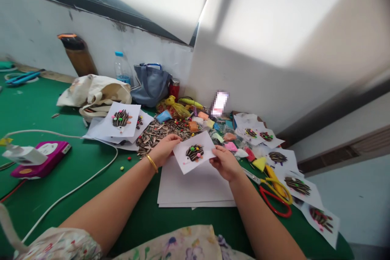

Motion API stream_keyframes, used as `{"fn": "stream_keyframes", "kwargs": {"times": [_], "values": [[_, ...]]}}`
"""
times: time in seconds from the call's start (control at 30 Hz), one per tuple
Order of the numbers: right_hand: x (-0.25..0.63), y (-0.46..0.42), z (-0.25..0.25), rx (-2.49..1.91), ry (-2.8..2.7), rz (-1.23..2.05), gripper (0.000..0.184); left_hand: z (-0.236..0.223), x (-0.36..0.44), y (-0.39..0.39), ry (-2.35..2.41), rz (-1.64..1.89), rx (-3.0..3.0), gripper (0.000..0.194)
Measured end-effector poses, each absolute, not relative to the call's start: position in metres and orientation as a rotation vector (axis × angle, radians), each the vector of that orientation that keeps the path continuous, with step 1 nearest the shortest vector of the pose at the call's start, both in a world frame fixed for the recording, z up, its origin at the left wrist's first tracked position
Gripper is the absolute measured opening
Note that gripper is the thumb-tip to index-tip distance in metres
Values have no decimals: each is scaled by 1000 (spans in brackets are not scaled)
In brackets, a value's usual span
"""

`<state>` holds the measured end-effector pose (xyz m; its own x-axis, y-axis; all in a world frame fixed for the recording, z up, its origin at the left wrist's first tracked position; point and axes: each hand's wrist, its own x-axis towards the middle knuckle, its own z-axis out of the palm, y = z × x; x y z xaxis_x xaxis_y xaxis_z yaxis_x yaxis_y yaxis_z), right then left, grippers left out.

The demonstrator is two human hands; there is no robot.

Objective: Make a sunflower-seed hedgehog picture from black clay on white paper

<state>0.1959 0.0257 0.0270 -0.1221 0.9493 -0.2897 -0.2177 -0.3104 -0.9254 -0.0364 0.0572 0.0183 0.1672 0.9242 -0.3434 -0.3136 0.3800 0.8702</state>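
Pinched between the half-closed left hand (163, 150) and right hand (224, 164), a white card (193, 153) bearing a seed-and-bead hedgehog. Held just above a stack of white paper (195, 187) on the green worktop (137, 219), beside scattered sunflower seeds (158, 136).

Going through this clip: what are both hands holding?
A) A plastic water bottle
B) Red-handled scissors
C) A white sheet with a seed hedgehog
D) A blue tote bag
C. The left hand and right hand grip the edges of a white paper sheet bearing a sunflower-seed hedgehog picture.
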Motion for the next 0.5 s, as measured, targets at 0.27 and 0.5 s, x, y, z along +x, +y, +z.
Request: {"fn": "stream_keyframes", "kwargs": {"times": [0.27,0.5], "values": [[153,74,63,-1068,-927,1651,20,27,-42,64,691,1274,337,55],[64,125,75,-868,-1057,1845,10,16,-40,60,727,1224,86,29]]}}
